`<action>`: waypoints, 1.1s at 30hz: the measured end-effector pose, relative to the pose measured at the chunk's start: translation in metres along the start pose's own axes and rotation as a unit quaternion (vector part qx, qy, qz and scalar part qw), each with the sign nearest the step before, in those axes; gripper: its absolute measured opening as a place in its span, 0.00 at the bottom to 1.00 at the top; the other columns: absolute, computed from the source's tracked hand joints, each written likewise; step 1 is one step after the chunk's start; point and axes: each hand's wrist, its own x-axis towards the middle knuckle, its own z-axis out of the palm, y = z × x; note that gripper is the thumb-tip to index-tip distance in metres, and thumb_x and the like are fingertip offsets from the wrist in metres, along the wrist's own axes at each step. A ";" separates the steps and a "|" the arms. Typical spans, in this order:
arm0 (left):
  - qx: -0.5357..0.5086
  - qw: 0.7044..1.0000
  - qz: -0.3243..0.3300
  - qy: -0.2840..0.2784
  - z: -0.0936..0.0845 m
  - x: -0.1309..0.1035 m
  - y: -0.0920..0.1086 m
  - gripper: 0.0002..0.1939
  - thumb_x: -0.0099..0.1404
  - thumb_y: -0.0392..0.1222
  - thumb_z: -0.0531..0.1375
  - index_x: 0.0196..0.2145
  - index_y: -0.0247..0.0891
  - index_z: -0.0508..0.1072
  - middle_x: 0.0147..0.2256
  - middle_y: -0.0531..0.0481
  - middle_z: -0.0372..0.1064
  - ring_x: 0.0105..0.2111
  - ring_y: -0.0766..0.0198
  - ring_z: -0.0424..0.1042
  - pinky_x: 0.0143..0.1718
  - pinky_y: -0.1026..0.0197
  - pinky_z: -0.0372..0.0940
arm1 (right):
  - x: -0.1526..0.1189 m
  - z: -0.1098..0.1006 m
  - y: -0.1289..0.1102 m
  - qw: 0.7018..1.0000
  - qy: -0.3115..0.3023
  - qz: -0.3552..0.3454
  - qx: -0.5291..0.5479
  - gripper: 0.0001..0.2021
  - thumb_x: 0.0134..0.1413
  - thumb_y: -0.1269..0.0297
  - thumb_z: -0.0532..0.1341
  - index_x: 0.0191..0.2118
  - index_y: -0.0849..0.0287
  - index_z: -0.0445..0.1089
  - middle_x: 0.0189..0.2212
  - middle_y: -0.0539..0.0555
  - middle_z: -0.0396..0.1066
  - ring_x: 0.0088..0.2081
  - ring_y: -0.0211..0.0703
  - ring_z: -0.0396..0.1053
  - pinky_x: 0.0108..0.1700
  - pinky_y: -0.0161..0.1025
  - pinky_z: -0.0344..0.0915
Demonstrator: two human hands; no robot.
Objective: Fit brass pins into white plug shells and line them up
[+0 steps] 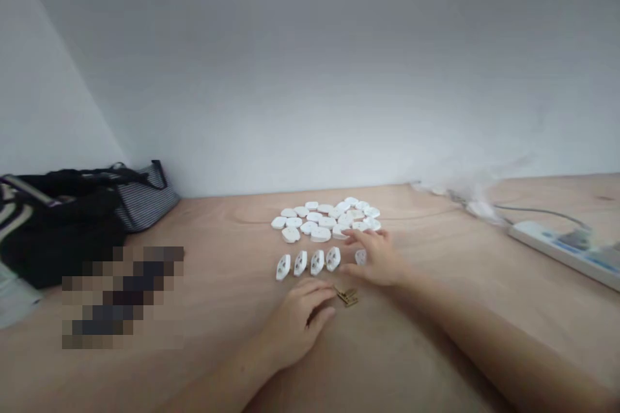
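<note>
My left hand (305,319) rests low over the table, its thumb and fingers apart, with the fingertips beside a small pile of brass pins (347,297). I cannot tell whether it touches them. My right hand (375,258) reaches forward with thumb and fingers spread. Between them shows a white plastic piece (361,257), partly covered by the hand. To its left, several white plastic pieces with small holes, like socket parts (317,262), stand on edge in a row. Behind them lies a group of similar white pieces (327,222), lying flat; the right fingertips are at its front edge.
A white power strip (562,248) with a grey cable lies at the right, near crumpled clear plastic (477,197). At the left sit a black bag (62,232) and a striped bag (148,197). A blurred-out dark object (130,293) lies front left. A wall closes off the back.
</note>
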 end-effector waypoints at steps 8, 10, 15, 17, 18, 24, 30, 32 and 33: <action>0.015 0.999 -0.010 0.028 0.004 0.001 -0.006 0.13 0.63 0.32 0.53 0.42 0.37 0.74 0.43 0.45 0.71 0.43 0.58 0.69 0.46 0.57 0.63 | -0.013 -0.014 0.031 0.993 -0.076 -0.028 -0.089 0.19 0.47 0.52 0.60 0.47 0.48 0.68 0.52 0.56 0.64 0.53 0.59 0.57 0.51 0.62 0.42; 0.019 0.999 -0.022 0.032 0.006 0.002 -0.008 0.12 0.62 0.32 0.54 0.40 0.37 0.75 0.41 0.45 0.72 0.41 0.59 0.70 0.44 0.57 0.64 | -0.015 -0.012 0.030 0.994 -0.064 -0.023 -0.087 0.20 0.47 0.51 0.61 0.46 0.50 0.68 0.51 0.57 0.65 0.52 0.58 0.57 0.51 0.61 0.42; 0.006 0.998 -0.045 0.036 0.008 0.004 -0.011 0.09 0.61 0.32 0.56 0.31 0.36 0.76 0.33 0.48 0.73 0.35 0.61 0.71 0.38 0.61 0.64 | -0.029 -0.012 0.013 0.999 0.029 -0.021 -0.028 0.21 0.43 0.48 0.63 0.42 0.53 0.69 0.43 0.56 0.71 0.46 0.54 0.62 0.51 0.56 0.45; -0.003 0.998 -0.041 0.043 0.006 0.004 -0.008 0.08 0.61 0.32 0.56 0.29 0.36 0.75 0.31 0.48 0.72 0.34 0.61 0.70 0.37 0.62 0.64 | -0.040 -0.014 0.000 0.998 0.050 -0.025 0.006 0.21 0.42 0.48 0.64 0.42 0.52 0.69 0.39 0.54 0.72 0.44 0.53 0.64 0.49 0.53 0.47; -0.010 0.998 -0.039 0.051 0.006 0.005 -0.006 0.07 0.61 0.32 0.56 0.29 0.36 0.74 0.31 0.49 0.72 0.33 0.62 0.70 0.36 0.62 0.63 | -0.045 -0.014 -0.007 0.998 0.056 -0.030 0.017 0.20 0.41 0.48 0.65 0.41 0.52 0.69 0.37 0.54 0.73 0.43 0.52 0.65 0.49 0.53 0.47; -0.050 0.990 -0.010 0.133 0.000 0.004 0.007 0.05 0.63 0.34 0.55 0.31 0.36 0.71 0.29 0.51 0.70 0.30 0.65 0.70 0.34 0.65 0.63 | -0.060 -0.014 -0.037 0.995 0.021 -0.076 0.064 0.20 0.37 0.48 0.67 0.38 0.51 0.70 0.30 0.50 0.73 0.39 0.49 0.65 0.51 0.53 0.43; -0.067 0.987 0.026 0.143 0.002 -0.001 0.015 0.05 0.63 0.33 0.56 0.35 0.38 0.71 0.31 0.52 0.72 0.33 0.66 0.71 0.36 0.67 0.64 | -0.058 -0.010 -0.039 0.992 0.020 -0.089 0.092 0.22 0.36 0.49 0.68 0.41 0.48 0.70 0.32 0.49 0.73 0.40 0.49 0.65 0.50 0.52 0.42; -0.066 0.987 0.022 0.147 0.004 -0.002 0.015 0.04 0.62 0.33 0.58 0.35 0.38 0.71 0.32 0.52 0.72 0.32 0.66 0.71 0.36 0.67 0.64 | -0.059 -0.009 -0.039 0.991 0.025 -0.093 0.095 0.23 0.36 0.49 0.68 0.42 0.47 0.69 0.32 0.49 0.73 0.39 0.49 0.65 0.50 0.52 0.43; -0.068 0.986 0.021 0.149 0.005 -0.002 0.015 0.04 0.61 0.33 0.59 0.36 0.38 0.71 0.32 0.53 0.72 0.33 0.67 0.71 0.36 0.67 0.65 | -0.059 -0.009 -0.039 0.991 0.029 -0.093 0.096 0.23 0.36 0.48 0.68 0.42 0.47 0.69 0.31 0.49 0.73 0.39 0.49 0.65 0.51 0.52 0.42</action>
